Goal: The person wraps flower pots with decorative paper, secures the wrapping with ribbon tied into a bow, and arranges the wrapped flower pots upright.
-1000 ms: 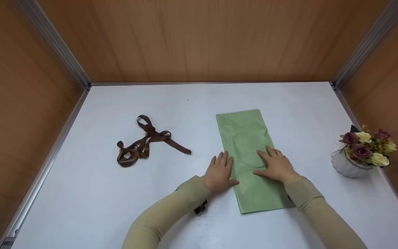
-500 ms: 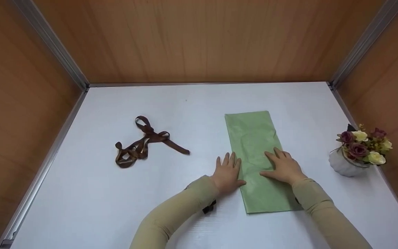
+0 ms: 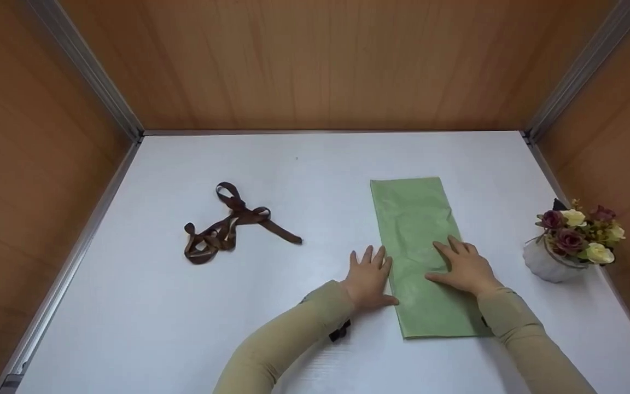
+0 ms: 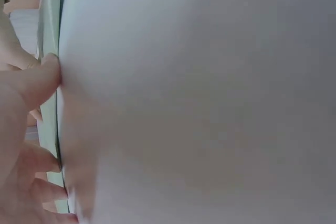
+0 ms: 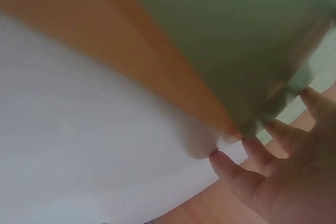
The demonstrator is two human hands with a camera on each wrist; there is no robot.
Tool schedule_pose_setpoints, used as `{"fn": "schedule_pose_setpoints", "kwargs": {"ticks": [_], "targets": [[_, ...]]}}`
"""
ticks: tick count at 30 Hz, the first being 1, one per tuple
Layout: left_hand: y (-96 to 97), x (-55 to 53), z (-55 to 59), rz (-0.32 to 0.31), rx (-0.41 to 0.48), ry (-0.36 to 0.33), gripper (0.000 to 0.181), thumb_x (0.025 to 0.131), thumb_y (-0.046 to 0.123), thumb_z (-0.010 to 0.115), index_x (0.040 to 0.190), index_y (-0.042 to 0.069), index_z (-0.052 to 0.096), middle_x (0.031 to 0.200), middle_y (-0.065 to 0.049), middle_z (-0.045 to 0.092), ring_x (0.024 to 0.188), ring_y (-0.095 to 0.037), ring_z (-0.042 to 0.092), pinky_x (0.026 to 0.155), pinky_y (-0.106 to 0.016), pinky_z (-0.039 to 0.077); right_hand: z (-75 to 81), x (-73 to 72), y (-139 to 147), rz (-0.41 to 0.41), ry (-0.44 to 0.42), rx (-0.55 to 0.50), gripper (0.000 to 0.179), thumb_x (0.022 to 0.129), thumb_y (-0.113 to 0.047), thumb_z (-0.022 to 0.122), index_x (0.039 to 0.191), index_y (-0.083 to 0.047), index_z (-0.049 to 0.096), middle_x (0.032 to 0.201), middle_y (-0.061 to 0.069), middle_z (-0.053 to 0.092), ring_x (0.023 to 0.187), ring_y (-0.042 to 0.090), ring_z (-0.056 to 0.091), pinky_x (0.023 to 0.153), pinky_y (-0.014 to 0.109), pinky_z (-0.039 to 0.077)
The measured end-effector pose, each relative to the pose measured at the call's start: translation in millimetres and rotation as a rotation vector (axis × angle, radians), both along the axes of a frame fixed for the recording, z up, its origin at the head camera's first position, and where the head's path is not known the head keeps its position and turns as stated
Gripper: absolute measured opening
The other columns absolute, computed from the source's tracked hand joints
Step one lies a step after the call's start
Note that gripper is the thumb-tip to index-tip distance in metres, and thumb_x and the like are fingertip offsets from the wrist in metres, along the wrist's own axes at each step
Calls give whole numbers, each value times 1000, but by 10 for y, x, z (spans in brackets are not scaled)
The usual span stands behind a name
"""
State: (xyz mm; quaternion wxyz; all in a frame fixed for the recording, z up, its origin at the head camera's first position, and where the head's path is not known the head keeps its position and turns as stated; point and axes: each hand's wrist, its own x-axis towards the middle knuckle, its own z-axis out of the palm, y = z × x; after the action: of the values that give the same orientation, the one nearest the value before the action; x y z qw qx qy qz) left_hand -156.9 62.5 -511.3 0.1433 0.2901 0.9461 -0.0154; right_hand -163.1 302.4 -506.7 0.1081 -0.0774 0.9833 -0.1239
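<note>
A long, flat, folded piece of green paper lies on the white table, right of the middle. Along its left edge rests my left hand, fingers spread and thumb touching the edge; the left wrist view has those fingertips against the green side. My right hand lies flat over the paper's lower right part with its fingers spread. Close up in the right wrist view, its fingertips touch the green surface, beside which runs an orange-brown band. What lies under or inside the paper is hidden.
A tangled brown ribbon lies on the left half of the white table. White pot with artificial-looking flowers stands near the right edge. Wooden panels enclose the back and both sides.
Both hands have slid the green paper to the right, and it now lies a little straighter. My left hand's fingers have spread wider. Ribbon and flowerpot have stayed in place.
</note>
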Motion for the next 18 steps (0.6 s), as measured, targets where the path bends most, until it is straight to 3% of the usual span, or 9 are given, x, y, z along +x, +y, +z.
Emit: {"fn": "schedule_pose_setpoints", "kwargs": {"ticks": [7, 14, 18], "targets": [[-26, -3, 34, 43, 21, -5, 95, 77, 72, 56, 150, 17, 29, 158, -6, 20, 144, -30, 19, 109, -58, 26, -36, 1, -45, -3, 25, -5, 85, 82, -61, 60, 145, -9, 37, 150, 28, 23, 131, 52, 26, 94, 71, 30], [-49, 24, 23, 51, 39, -21, 95, 77, 71, 58, 149, 16, 29, 157, -7, 20, 144, -30, 19, 109, -59, 26, -20, -30, -46, -18, -82, -80, 88, 82, -63, 59, 146, -7, 34, 152, 29, 17, 133, 53, 20, 97, 72, 25], [4, 14, 41, 43, 54, -36, 95, 77, 70, 58, 150, 16, 28, 158, -6, 18, 145, -29, 17, 109, -58, 24, 59, -61, 51, -72, -128, -174, 85, 86, -58, 57, 144, 0, 34, 150, 32, 18, 133, 54, 18, 100, 71, 22]]}}
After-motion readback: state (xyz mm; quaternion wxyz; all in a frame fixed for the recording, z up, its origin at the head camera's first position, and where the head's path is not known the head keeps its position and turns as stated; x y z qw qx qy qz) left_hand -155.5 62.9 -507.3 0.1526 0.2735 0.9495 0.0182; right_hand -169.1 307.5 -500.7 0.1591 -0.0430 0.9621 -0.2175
